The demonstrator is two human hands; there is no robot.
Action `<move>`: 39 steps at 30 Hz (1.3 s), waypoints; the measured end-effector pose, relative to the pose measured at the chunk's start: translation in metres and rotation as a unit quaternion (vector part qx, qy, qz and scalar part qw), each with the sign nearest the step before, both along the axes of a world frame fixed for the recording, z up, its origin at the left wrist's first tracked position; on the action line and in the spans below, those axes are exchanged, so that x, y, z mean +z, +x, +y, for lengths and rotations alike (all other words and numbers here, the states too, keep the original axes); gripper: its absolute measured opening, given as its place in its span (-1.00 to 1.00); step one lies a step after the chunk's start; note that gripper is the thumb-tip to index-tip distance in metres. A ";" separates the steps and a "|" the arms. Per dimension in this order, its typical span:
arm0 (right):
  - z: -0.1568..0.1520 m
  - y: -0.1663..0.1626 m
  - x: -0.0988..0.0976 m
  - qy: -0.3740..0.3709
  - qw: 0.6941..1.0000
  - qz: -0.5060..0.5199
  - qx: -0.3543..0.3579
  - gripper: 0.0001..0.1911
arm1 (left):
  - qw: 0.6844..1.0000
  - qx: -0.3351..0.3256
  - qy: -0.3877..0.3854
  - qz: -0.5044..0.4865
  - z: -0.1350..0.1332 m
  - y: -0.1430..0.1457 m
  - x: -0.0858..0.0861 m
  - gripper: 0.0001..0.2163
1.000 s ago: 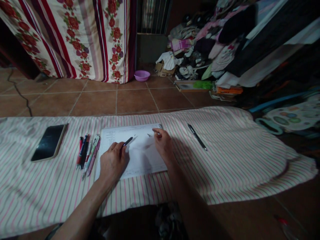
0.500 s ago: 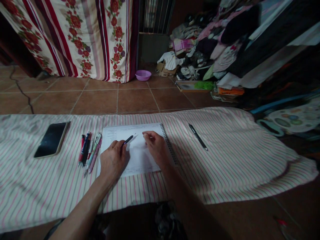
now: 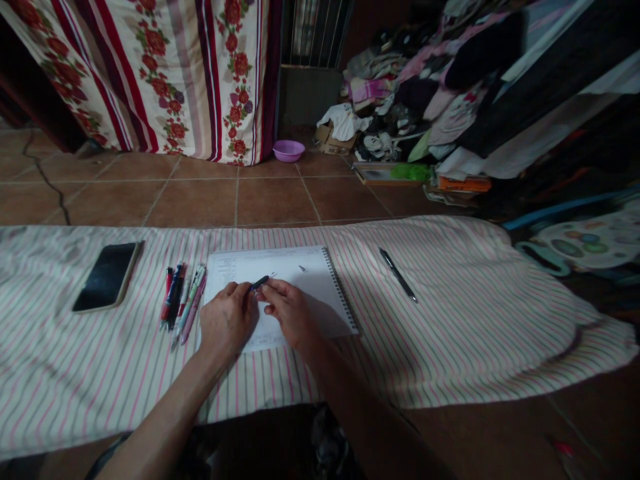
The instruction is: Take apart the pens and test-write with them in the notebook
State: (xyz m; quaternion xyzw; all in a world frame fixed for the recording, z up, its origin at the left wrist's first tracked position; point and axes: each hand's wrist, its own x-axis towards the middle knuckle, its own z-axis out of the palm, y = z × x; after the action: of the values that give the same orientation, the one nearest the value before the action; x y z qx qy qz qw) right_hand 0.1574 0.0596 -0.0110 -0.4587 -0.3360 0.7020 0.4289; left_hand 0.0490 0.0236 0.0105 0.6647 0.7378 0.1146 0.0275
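My left hand (image 3: 227, 319) is closed around a dark pen (image 3: 261, 282), whose thin end points up and to the right. The fingers of my right hand (image 3: 290, 312) are pinched against the same pen, close to my left fingertips; their exact grip is partly hidden. Beneath both hands lies a spiral notebook (image 3: 320, 303), its coil on the right side. A small dark, pointed piece (image 3: 302, 268), like a pen tip, rests on the upper part of the page.
Left of the notebook lies a bundle of several pens (image 3: 184, 303), with a phone (image 3: 107, 277) farther left. A black pen (image 3: 398, 275) lies to the right on the striped cloth (image 3: 460, 320). A purple basin (image 3: 289, 151) stands on the tiled floor beyond.
My right hand has moved left and down to the pen in my left hand. The small pointed piece now lies on the page near where my right fingertips were.
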 end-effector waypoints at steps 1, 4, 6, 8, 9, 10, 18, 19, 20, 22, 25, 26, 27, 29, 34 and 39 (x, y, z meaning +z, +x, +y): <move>-0.001 -0.001 0.000 0.001 1.000 0.016 0.002 -0.79 | 1.000 -0.002 -0.001 -0.002 0.000 0.000 0.000 -0.75; -0.003 -0.005 -0.002 -0.006 0.999 0.049 -0.014 -0.80 | 1.000 -0.010 -0.003 -0.007 -0.001 0.000 0.001 -0.74; -0.003 -0.009 -0.003 -0.025 0.997 0.068 -0.036 -0.79 | 1.000 -0.012 -0.003 -0.004 -0.002 0.000 0.001 -0.73; -0.002 -0.011 -0.004 -0.051 0.993 0.090 -0.055 -0.77 | 1.000 -0.014 -0.001 0.001 -0.002 -0.002 0.001 -0.73; -0.002 -0.012 -0.005 -0.060 0.991 0.103 -0.060 -0.77 | 1.000 -0.017 0.001 0.000 -0.002 -0.003 0.000 -0.73; -0.002 -0.013 -0.005 -0.066 0.989 0.116 -0.063 -0.76 | 1.000 -0.020 0.005 -0.003 -0.002 -0.005 0.000 -0.73; 0.000 -0.015 -0.009 -0.055 0.979 0.176 -0.082 -0.80 | 0.986 0.030 0.022 -0.160 -0.001 -0.025 -0.003 -0.71; 0.001 -0.016 -0.010 -0.050 0.978 0.181 -0.089 -0.80 | 0.977 0.045 0.020 -0.209 0.000 -0.027 -0.003 -0.70; 0.002 -0.016 -0.010 -0.044 0.977 0.183 -0.096 -0.80 | 0.961 0.060 0.016 -0.270 0.000 -0.029 -0.003 -0.68; 0.005 -0.015 -0.012 -0.031 0.978 0.174 -0.108 -0.81 | 0.904 0.084 0.003 -0.420 0.001 -0.031 -0.004 -0.66; 0.009 -0.014 -0.014 -0.020 0.982 0.144 -0.122 -0.82 | 0.774 0.119 0.008 -0.621 0.002 -0.027 -0.004 -0.70; 0.009 -0.014 -0.013 -0.018 0.982 0.138 -0.126 -0.82 | 0.726 0.131 0.011 -0.675 0.002 -0.024 -0.003 -0.73; 0.010 -0.014 -0.012 -0.016 0.983 0.133 -0.128 -0.82 | 0.674 0.144 0.012 -0.724 0.002 -0.021 -0.002 -0.77; 0.010 -0.015 -0.009 -0.011 0.984 0.126 -0.127 -0.81 | 0.574 0.172 0.002 -0.801 0.002 -0.013 0.000 -0.85; 0.004 -0.019 0.002 0.017 0.989 0.103 -0.108 -0.75 | 0.431 0.202 0.016 -0.879 0.004 0.001 0.001 -0.82; -0.002 -0.024 0.004 0.048 0.995 0.055 -0.075 -0.76 | 0.422 0.203 0.023 -0.883 0.005 0.001 -0.003 -0.80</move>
State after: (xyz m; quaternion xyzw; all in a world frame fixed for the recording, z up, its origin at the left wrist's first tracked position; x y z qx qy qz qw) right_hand 0.1332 0.0575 -0.0071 -0.4219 -0.3099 0.6754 0.5194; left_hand 0.0504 0.0290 0.0078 0.0304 0.4197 0.6579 0.6246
